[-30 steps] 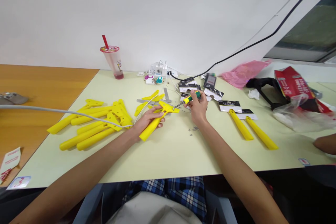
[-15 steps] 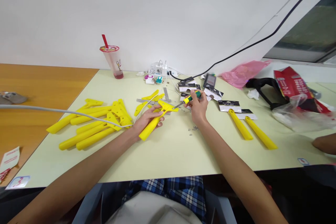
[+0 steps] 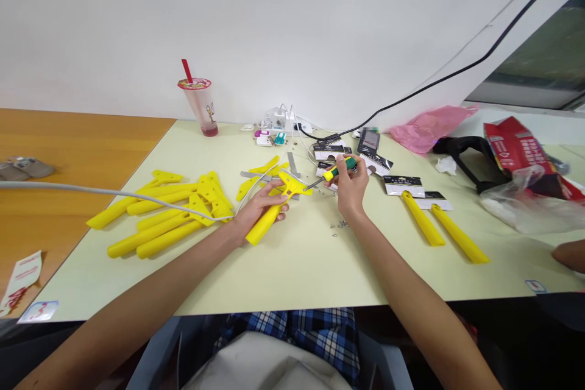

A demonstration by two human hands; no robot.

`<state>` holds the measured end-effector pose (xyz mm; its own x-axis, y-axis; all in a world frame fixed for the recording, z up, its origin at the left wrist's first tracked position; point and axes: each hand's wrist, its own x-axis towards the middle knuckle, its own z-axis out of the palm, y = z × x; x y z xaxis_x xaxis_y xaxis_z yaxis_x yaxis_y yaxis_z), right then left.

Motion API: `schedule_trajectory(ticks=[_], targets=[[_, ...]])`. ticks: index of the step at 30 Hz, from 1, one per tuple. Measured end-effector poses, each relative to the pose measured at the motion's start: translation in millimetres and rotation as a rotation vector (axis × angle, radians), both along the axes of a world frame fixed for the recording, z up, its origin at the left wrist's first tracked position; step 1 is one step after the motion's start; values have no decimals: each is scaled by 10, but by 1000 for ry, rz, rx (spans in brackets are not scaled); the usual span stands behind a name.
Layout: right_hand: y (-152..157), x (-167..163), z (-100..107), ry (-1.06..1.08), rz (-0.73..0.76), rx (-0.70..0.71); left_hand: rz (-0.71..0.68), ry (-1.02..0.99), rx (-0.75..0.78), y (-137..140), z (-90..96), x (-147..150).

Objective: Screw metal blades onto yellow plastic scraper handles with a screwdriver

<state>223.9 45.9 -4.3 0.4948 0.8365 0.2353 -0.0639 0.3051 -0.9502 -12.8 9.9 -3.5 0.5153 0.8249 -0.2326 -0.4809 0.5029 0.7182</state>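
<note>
Crossing before yellow handles (image 3: 148, 238): a grey cable (image 3: 95, 191).

Red 3-like figure on the left corner sticker (image 3: 39, 311) (white characters on the red package (image 3: 512, 141) illegible)

Pale bench (image 3: 297, 280) laden end to end

A heap of yellow handles (image 3: 144, 239) lies left of the left grip (image 3: 257, 207). Beyond that grip are metal strips (image 3: 292, 163) and yellow pieces (image 3: 265, 167); a drink cup (image 3: 201, 109) stands farther back. Loose screws (image 3: 344, 223) lie just on the near side of the right grip (image 3: 353, 187). Two carded handles (image 3: 423, 219) lie to its right, a pink bag (image 3: 427, 128) behind them.
</note>
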Motion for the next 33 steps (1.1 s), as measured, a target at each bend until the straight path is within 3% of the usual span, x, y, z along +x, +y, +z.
schedule_trajectory(ticks=[7, 16, 33], targets=[[-124, -67, 96, -91, -35, 143, 2, 6, -1, 5, -36, -7], [-204, -120, 143, -144, -49, 206, 15, 22, -3, -4, -21, 0], [-97, -68, 81, -74, -60, 116, 2, 22, 3, -20, -23, 0]])
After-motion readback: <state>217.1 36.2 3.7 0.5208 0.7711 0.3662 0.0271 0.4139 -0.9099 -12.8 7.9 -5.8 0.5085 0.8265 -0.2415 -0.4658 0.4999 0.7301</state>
